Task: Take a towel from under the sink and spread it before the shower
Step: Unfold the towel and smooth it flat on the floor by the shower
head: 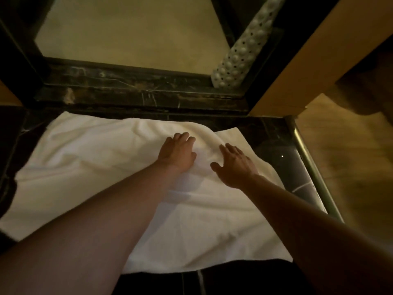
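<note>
A white towel (89,167) lies spread on the dark marble floor, directly in front of the shower's dark stone threshold (131,90). It is wrinkled, with a raised fold near its far right part. My left hand (177,153) rests flat on the towel near that fold, fingers slightly apart. My right hand (234,167) lies beside it, palm down with spread fingers, touching the cloth. Neither hand grips anything. Both forearms cover the towel's near middle.
Beyond the threshold is the pale shower floor (131,33). A rolled white perforated mat (240,54) leans in the shower's right corner. A wooden door frame (308,60) and a metal floor strip (308,165) border the right side, with wood flooring (350,158) past them.
</note>
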`<state>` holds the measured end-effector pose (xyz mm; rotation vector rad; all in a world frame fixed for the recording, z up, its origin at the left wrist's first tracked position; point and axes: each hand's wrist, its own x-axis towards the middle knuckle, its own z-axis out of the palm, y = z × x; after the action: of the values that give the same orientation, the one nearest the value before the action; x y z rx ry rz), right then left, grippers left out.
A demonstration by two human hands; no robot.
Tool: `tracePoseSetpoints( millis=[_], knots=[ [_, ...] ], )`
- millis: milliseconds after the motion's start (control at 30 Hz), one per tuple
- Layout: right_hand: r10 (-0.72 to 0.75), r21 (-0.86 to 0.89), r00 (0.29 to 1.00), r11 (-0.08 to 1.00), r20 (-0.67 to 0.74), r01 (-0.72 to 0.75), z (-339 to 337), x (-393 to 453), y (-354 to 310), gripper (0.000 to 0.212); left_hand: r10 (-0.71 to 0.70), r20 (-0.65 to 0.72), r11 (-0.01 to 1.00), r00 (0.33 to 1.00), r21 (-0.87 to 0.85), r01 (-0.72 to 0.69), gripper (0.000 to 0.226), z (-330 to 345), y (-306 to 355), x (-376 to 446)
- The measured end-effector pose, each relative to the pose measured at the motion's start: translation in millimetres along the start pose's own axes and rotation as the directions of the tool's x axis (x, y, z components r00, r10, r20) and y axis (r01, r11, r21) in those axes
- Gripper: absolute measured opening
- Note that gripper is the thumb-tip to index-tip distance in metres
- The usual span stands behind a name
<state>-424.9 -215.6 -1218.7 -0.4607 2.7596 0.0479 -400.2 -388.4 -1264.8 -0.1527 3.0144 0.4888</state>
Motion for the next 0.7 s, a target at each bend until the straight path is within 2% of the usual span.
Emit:
tracePoseSetpoints(
  millis=[67, 233, 367, 500, 600, 700],
  knots=[
    [0.016, 0.017, 1.000, 1.000, -0.017, -0.015, 3.3, 10.9, 19.4, 0.071, 0.029, 0.005, 1.000, 1.000, -0.010, -0.029, 0.051, 5.0, 14.8, 9.5],
    [0.029, 0.047, 0.999, 0.998, 0.042, -0.031, 9.6, 39.4, 54.2, 0.070, 0.096, -0.034, 0.994, 0.995, -0.042, -0.098, 0.048, 21.6, 61.2, 34.8],
    [0.002, 0.048, 0.995, 0.999, 0.101, -0.007, 15.1, 64.8, 74.2, 0.069, 0.098, 0.027, 0.995, 0.995, 0.013, -0.098, 0.047, 35.6, 79.3, 49.6],
    [-0.086, 0.069, 0.988, 0.995, 0.129, 0.077, 24.1, 79.9, 76.9, 0.064, 0.135, 0.013, 0.980, 0.991, 0.145, -0.136, 0.039, 37.7, 83.4, 55.7],
    [-0.105, 0.028, 0.990, 0.994, 0.089, 0.102, 26.5, 83.0, 77.1, 0.072, 0.161, -0.035, 0.956, 0.986, 0.254, -0.148, 0.037, 41.3, 90.6, 58.1],
    [-0.089, -0.020, 0.993, 0.996, 0.073, 0.091, 21.1, 87.4, 80.6, 0.084, 0.132, -0.027, 0.952, 0.991, 0.283, -0.119, 0.042, 47.4, 96.8, 65.7]
  ],
)
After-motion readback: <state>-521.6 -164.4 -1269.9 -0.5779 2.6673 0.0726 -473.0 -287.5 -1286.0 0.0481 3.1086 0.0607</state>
